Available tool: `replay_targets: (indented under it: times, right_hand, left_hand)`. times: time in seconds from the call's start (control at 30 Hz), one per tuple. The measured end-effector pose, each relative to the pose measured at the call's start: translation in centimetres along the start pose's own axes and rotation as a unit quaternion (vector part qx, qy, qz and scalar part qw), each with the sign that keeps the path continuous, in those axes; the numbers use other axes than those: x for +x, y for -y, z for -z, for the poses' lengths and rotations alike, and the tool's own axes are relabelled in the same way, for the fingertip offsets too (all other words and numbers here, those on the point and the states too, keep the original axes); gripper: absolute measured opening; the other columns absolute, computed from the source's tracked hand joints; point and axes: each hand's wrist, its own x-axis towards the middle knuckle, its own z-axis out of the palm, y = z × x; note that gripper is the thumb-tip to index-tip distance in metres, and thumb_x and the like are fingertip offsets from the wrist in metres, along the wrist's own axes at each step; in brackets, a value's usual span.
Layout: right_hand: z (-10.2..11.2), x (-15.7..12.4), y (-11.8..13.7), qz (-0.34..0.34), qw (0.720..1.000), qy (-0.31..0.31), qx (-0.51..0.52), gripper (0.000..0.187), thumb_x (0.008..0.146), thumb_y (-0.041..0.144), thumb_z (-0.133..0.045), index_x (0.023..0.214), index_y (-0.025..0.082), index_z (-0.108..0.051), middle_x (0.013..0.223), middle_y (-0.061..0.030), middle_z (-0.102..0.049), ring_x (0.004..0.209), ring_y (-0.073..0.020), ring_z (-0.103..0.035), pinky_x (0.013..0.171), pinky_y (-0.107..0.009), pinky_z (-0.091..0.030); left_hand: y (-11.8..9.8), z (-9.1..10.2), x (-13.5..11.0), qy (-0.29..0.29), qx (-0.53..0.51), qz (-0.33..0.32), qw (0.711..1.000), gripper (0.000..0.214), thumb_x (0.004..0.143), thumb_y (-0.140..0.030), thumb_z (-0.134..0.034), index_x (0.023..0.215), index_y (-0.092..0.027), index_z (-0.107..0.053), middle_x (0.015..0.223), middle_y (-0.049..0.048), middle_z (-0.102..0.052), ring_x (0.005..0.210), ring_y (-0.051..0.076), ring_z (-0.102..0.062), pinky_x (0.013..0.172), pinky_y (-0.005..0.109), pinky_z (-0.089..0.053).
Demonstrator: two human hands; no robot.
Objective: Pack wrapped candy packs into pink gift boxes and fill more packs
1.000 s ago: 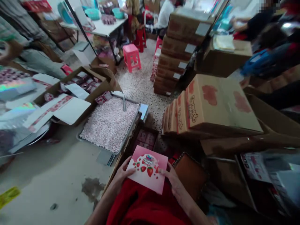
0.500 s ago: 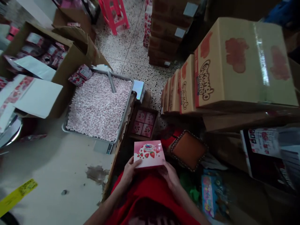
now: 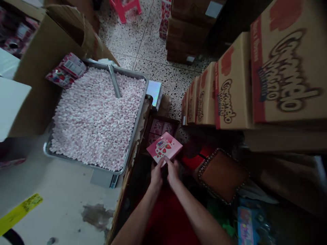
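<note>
Both my hands reach forward and down, side by side, holding a small pink box with strawberries printed on it. My left hand grips its near left edge and my right hand its near right edge. The pink box hangs tilted just above an open brown carton on the floor that holds similar pink boxes. To the left, a metal tray on the table is heaped with small pink-white candies, with a metal scoop handle stuck in them.
Printed cardboard cartons are stacked at the right. A large open carton with packets stands at the left. An orange-brown cushion lies on the floor. A yellow strip lies on the table. A pink stool stands on the speckled floor.
My hands have stretched away from my lap and lowered the pink box toward the open floor carton. My head has tipped further down and nearer, so the tray and cartons look larger.
</note>
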Motion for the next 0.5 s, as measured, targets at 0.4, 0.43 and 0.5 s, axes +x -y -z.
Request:
replay_targets:
  times: [0.4, 0.43, 0.5]
  right_hand:
    - [-8.7, 32.8, -8.9, 0.02, 0.984, 0.06, -0.165, 0.04, 0.06, 0.023, -0.087, 0.094, 0.017, -0.067, 0.087, -0.0094, -0.081, 0.082, -0.0261, -0.077, 0.074, -0.036, -0.064]
    - [-9.4, 35.1, -9.5, 0.035, 0.979, 0.065, -0.189, 0.04, 0.061, 0.024, -0.087, 0.096, 0.017, -0.069, 0.087, -0.0101, -0.081, 0.083, -0.026, -0.077, 0.075, -0.035, -0.063]
    - [-10.3, 39.3, -10.1, 0.079, 0.964, 0.076, -0.243, 0.038, 0.066, 0.029, -0.086, 0.098, 0.015, -0.072, 0.088, -0.0113, -0.081, 0.085, -0.0265, -0.077, 0.077, -0.035, -0.062]
  left_hand:
    - [5.7, 8.3, 9.9, 0.059, 0.433, -0.326, 0.838, 0.028, 0.094, -0.042, -0.068, 0.112, -0.024, -0.078, 0.116, 0.0127, -0.078, 0.112, 0.026, -0.074, 0.101, 0.043, -0.062]
    - [6.0, 8.2, 10.1, 0.082, 0.464, -0.358, 0.806, 0.024, 0.096, -0.039, -0.067, 0.112, -0.025, -0.079, 0.114, 0.0119, -0.078, 0.111, 0.026, -0.074, 0.1, 0.043, -0.063]
    - [6.1, 7.4, 10.3, 0.115, 0.508, -0.394, 0.758, 0.023, 0.096, -0.034, -0.067, 0.116, -0.028, -0.078, 0.114, 0.0111, -0.079, 0.11, 0.026, -0.074, 0.097, 0.043, -0.065]
